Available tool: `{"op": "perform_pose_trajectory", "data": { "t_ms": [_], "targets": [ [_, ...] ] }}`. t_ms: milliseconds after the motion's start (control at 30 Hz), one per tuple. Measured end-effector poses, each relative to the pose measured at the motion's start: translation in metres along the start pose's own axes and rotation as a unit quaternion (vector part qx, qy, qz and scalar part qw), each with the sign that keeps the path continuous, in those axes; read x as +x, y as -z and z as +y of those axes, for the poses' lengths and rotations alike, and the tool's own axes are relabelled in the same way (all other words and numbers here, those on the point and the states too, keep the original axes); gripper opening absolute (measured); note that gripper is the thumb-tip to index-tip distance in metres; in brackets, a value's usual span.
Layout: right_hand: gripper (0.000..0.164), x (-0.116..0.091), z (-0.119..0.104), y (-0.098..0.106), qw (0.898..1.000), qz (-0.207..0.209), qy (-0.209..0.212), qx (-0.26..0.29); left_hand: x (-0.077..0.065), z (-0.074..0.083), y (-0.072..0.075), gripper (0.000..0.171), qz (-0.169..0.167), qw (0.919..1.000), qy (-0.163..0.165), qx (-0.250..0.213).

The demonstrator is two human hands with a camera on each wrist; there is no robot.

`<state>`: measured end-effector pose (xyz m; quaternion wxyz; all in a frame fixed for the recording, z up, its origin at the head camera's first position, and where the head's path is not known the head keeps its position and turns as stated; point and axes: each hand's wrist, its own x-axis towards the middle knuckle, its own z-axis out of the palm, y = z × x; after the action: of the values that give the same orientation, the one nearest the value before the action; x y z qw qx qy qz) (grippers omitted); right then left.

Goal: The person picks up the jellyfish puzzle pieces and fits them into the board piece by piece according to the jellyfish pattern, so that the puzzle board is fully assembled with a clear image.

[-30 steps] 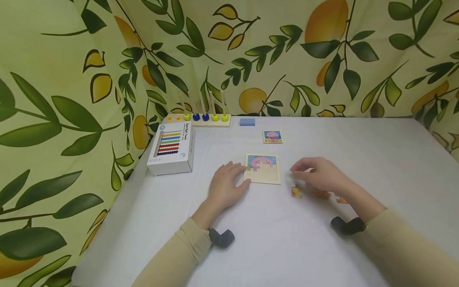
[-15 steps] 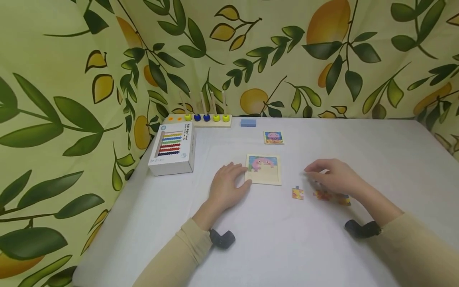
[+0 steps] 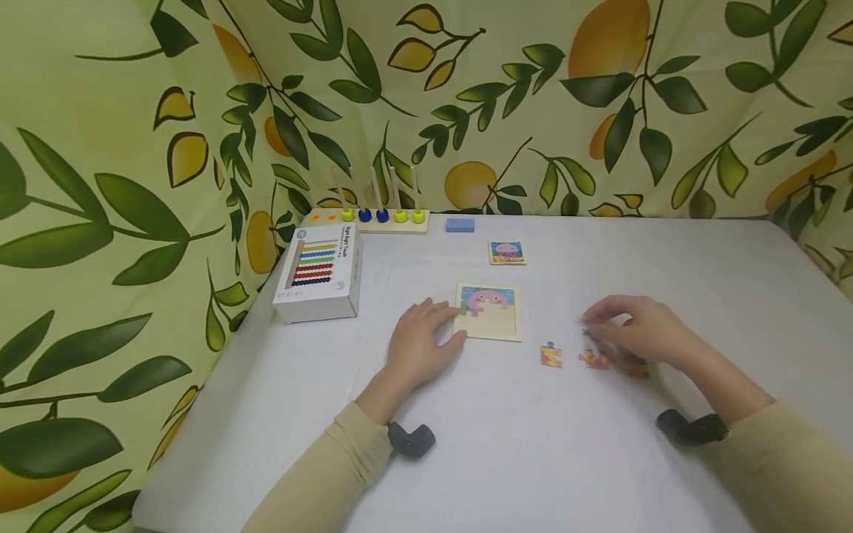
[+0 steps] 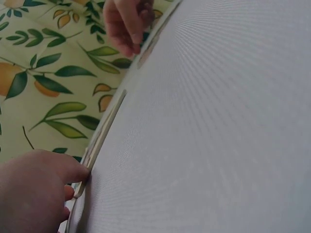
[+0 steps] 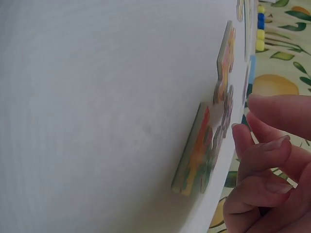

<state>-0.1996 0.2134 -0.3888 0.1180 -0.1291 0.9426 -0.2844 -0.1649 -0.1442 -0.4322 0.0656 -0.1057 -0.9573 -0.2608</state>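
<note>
On the white table (image 3: 493, 437): puzzle board (image 3: 496, 324) near middle, loose pieces (image 3: 551, 356) to its right.
Left hand (image 3: 420, 346): spread, touching board.
Right hand (image 3: 637, 330): narrow, fingertips slightly apart, near pieces.
Far edge (image 3: 666, 220): leafy curtain (image 3: 500, 74) behind.

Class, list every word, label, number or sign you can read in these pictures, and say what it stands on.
"Right Right Touch": on the white rectangular cardboard box picturing coloured bead rows; slightly blurred, so the first word is uncertain.
Smaller print and a round emblem on the same box: too small to read.
No other lettering or numbers can be made out.
</note>
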Motion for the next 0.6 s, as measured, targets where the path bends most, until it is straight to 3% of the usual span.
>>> {"op": "perform_pose_trajectory", "data": {
  "t_ms": [600],
  "targets": [
    [0.051, 0.0065, 0.0072, 0.0031, 0.999, -0.01, -0.022, -0.026, 0.0001, 0.001, -0.0009, 0.044, 0.005, 0.9999, -0.009, -0.007]
  ]
}}
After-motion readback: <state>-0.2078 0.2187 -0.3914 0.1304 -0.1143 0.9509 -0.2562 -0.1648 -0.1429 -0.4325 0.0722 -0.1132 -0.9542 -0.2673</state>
